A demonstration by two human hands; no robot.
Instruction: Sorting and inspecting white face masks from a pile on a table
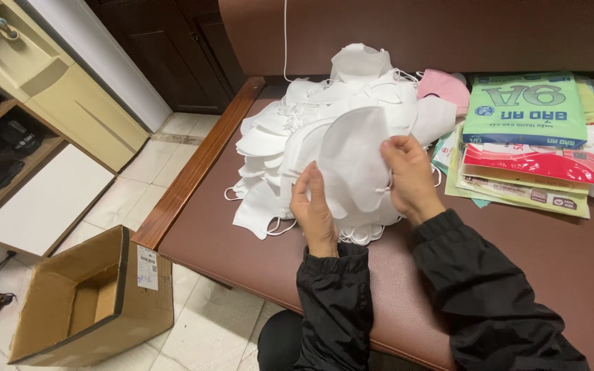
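Note:
Both my hands hold up one white folded face mask (352, 154) over a brown padded bench (242, 240). My left hand (314, 209) grips its lower left edge. My right hand (410, 175) pinches its right edge near the ear loop. Just behind the mask lies a big heap of several white masks (290, 130) with loose ear loops. A pink mask (445, 88) sits at the heap's far right side.
A stack of flat printed packets (524, 110), green, red and yellowish, lies on the bench at the right. An open cardboard box (91, 295) stands on the tiled floor at lower left. A low wooden cabinet (29, 137) is at the far left.

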